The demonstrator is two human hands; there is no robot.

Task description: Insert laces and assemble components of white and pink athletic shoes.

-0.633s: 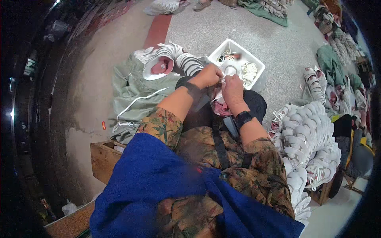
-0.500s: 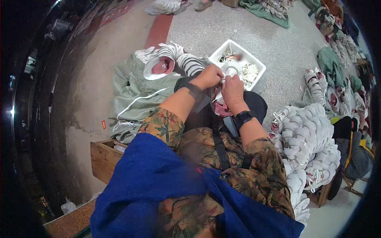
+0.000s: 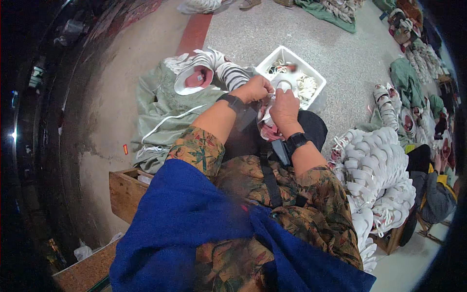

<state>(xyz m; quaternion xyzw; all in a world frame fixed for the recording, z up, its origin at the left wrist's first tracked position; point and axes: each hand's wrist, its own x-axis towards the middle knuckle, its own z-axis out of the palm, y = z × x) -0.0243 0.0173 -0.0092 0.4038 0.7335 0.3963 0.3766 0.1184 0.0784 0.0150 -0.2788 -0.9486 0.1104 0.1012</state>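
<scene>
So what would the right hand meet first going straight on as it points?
Likely the white shoe at the right hand, then seemingly the white bin, though depth is unclear.

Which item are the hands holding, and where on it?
A white shoe with pink lining: the right hand grips around its lacing area, behind the toe. The left hand is there too; its exact pinch can't be told.
</scene>
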